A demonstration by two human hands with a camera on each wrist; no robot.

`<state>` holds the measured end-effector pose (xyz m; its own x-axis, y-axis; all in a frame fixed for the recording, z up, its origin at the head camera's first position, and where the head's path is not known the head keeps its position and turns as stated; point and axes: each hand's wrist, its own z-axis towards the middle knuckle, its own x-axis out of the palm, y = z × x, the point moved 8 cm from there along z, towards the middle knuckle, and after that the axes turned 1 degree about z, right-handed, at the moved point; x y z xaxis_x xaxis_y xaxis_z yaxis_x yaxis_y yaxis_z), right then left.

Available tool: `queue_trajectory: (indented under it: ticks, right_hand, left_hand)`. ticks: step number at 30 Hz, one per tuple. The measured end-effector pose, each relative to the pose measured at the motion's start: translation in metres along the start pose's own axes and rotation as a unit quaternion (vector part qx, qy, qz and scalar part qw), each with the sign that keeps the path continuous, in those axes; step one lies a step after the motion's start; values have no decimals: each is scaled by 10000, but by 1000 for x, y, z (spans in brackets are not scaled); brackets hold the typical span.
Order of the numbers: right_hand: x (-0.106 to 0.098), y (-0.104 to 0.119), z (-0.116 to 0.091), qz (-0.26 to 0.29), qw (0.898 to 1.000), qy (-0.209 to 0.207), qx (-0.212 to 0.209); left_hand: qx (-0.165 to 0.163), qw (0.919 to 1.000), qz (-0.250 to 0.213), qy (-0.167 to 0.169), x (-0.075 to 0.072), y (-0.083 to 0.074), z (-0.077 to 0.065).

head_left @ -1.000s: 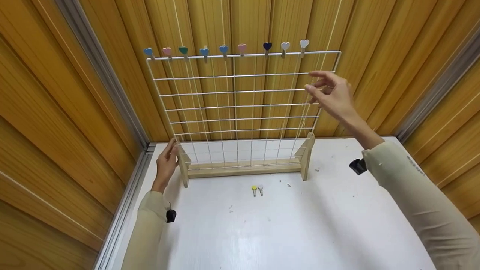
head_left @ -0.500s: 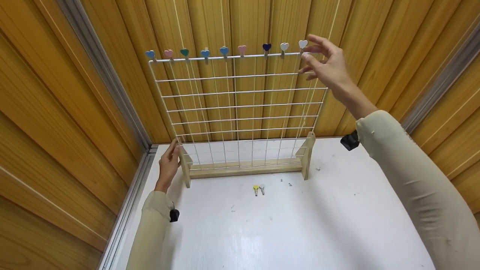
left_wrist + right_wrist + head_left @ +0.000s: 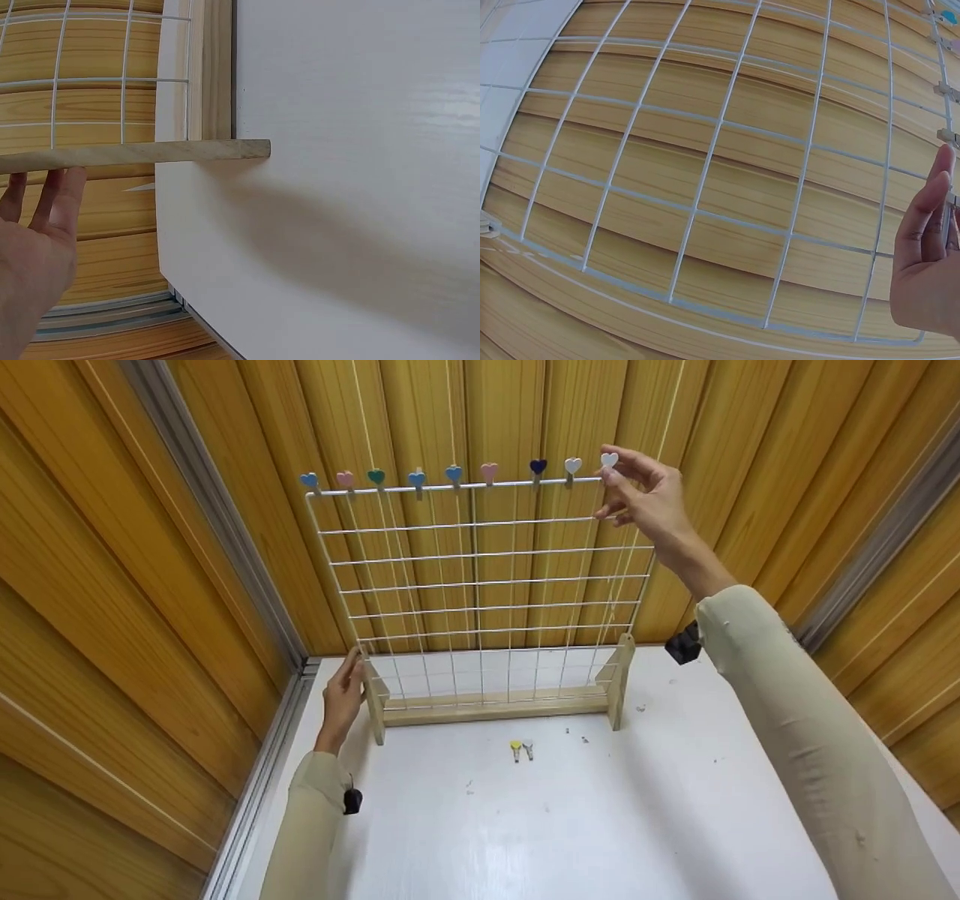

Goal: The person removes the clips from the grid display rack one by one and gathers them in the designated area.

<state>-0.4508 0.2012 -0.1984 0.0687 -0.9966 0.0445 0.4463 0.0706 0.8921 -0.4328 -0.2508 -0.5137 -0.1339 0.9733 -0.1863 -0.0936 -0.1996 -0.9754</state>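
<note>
A white wire grid [image 3: 487, 583] stands upright in a wooden base [image 3: 495, 711], with several heart clothespins along its top bar. At the bar's right end, my right hand [image 3: 660, 506] pinches a white heart clothespin [image 3: 609, 460] between thumb and index finger. In the right wrist view, that hand [image 3: 926, 247] is at the right edge, partly cut off. My left hand [image 3: 343, 701] rests its fingers on the outer face of the base's left side post [image 3: 373, 697]. The left wrist view shows these fingertips [image 3: 73, 180] extended against the wood; the thumb is hidden.
A yellow heart clothespin [image 3: 515, 747] and a whitish one [image 3: 528, 748] lie on the white table [image 3: 487, 840] before the base. Small scraps [image 3: 585, 739] are scattered about. Wood-patterned panels [image 3: 502, 405] rise behind the grid.
My right hand has moved up from beside the grid to the rightmost white heart clothespin and now pinches it. The left hand stays at the post; the view has shifted slightly.
</note>
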Motion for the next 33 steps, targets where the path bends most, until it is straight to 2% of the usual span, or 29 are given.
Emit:
queue_trajectory:
  ticks: [8,14,21,26,33]
  right_hand:
    - [-5,-5,-1,388,9990,-145,-168]
    - [-9,-7,-1,574,9973,-251,386]
    - [-7,-7,-5,949,9861,-500,1270]
    - [-9,-6,-9,1150,9811,-754,1361]
    - [-6,-10,-7,1653,9714,-939,1420]
  left_hand:
    - [-118,9999,67,-9,0,2,-2]
    - [-230,9996,-5,166,-1,-1,-2]
    - [-262,9995,-109,166,-3,-1,-1]
    - [-193,9994,-180,240,4,-2,0]
    - [-245,9996,-94,73,-1,-3,-1]
